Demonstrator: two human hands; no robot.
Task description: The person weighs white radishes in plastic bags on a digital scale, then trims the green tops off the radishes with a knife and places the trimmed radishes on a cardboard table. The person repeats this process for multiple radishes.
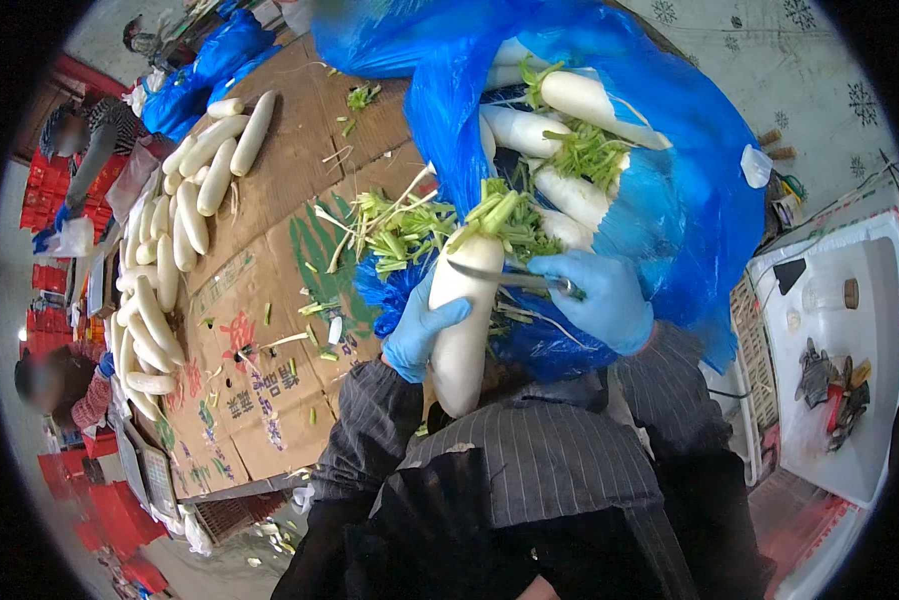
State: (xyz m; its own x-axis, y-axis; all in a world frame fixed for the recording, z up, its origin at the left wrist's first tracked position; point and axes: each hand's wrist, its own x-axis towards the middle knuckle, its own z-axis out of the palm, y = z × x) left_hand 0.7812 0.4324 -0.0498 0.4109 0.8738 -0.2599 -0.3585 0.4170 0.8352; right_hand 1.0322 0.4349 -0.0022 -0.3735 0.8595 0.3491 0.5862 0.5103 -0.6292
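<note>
My left hand (424,328), in a light blue glove, grips a large white daikon radish (460,330) around its side, its leafy end pointing away from me. Cut green leaf stalks (500,212) still stand on that end. In my gloved right hand (595,298) is a knife (494,276), its blade lying across the radish just below the stalks. Trimmed greens and thin roots (400,229) are heaped beyond my left hand. Several more daikons (569,193) with stalks lie in an open blue plastic bag (689,202) past my right hand.
Trimmed daikons (183,225) are piled along the left side of the cardboard-covered table (269,247), where leaf scraps lie scattered. Two people (100,135) (74,382) stand beyond that edge near red crates (123,514). A white foam box (809,465) holding gloves and a jar stands at right.
</note>
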